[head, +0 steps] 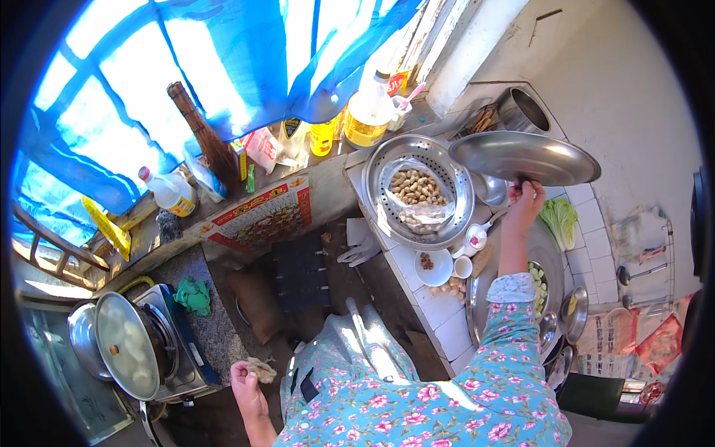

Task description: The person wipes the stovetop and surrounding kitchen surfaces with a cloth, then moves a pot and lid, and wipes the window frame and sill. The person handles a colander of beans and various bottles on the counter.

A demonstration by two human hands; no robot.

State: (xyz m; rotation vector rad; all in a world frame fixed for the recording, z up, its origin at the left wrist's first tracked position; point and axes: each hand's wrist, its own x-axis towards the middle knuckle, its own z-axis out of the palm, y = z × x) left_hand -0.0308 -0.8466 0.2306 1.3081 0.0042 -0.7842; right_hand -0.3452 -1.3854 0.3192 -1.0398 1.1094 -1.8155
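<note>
My right hand (524, 208) grips the dark knob of a large metal lid (525, 159), which is raised and tilted over the tiled counter. Below my right forearm lies a wide metal wok (480, 296) with a bowl of chopped green pieces (538, 290) in it. My left hand (250, 388), low at the left, holds a crumpled tan cloth (261, 370). Beyond that hand, a pan with a glass lid (128, 341) sits on a gas stove (184, 346); pale round items show through the steamy glass.
On the tiled counter (447, 321) are a metal colander (385, 223) with bagged peanuts (416, 187), a white teapot (475, 237), a small bowl (441, 275) and a Chinese cabbage (558, 223). Bottles and a straw brush (209, 134) line the windowsill. A green cloth (193, 296) lies beside the stove.
</note>
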